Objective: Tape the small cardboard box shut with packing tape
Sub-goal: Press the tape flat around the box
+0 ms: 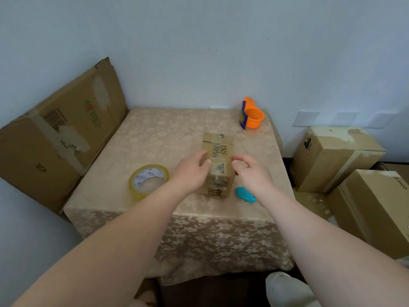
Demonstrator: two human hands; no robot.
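Small cardboard box [218, 165] — stands near the middle of the table [155, 138], printed lettering on top, clear tape already shining over its near end.

My left hand [191, 171] — at the box's left side, fingers curved, thumb tip against the top edge; whether it truly grips I cannot tell.

My right hand [251, 173] — at the box's right side, fingers loosely curled and spread, close to the cardboard; contact is not clear.

Roll of packing tape [148, 181] — lies flat on the table, left of the box, just beyond my left wrist.

Blue cutter [245, 194] — on the table, right of the box's near corner, partly under my right wrist.

Orange cup [253, 117] — beyond the box, at the table's far right corner, a dark blue packet against it.

Large flattened carton [59, 134] — well left of the box, leaning against the wall.

Stacked cartons [338, 156] — on the floor, well right of the box.
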